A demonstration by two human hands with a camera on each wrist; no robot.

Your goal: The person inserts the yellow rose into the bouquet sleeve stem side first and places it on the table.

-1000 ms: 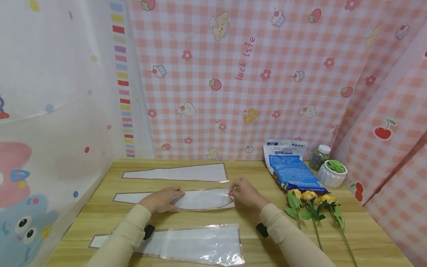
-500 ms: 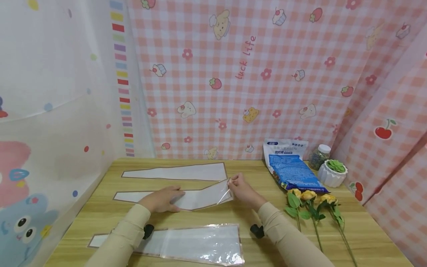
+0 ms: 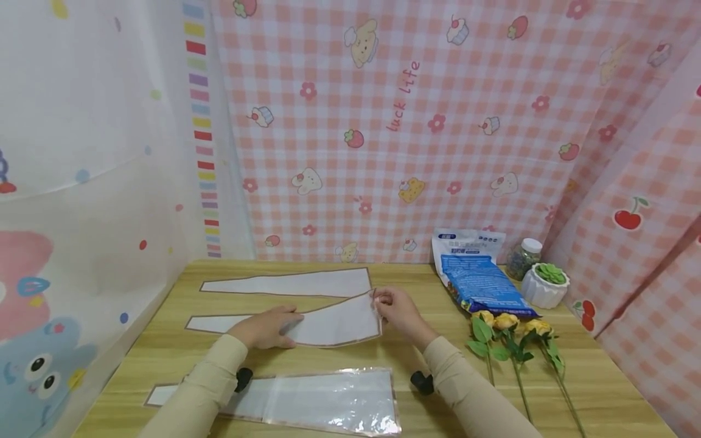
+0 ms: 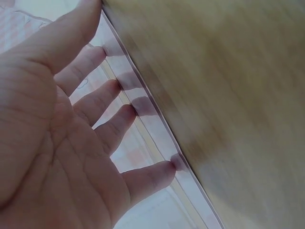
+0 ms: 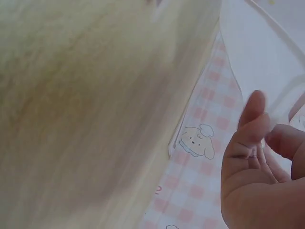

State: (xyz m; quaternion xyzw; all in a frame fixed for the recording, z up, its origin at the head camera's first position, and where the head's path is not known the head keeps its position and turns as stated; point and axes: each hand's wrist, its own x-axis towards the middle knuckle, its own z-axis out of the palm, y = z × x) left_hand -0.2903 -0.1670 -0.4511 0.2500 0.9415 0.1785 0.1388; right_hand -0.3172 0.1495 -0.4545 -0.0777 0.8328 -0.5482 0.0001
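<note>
In the head view a long, tapered white flower sleeve with a brown edge lies across the middle of the table. Its wide right end is bent up off the wood. My left hand rests on it near the middle; in the left wrist view the spread fingers touch its glossy surface along the edge. With thumb and fingertips, my right hand pinches the upper right corner. The right wrist view shows that hand with clear film at its fingertips.
A similar sleeve lies behind, and a shiny, wider one in front. To the right are three yellow roses, a blue and white bag, a lidded jar and a potted succulent.
The sleeve's right end, nearly flat a second ago, has risen with my right hand, which moved slightly up and left. My left hand has stayed in place.
</note>
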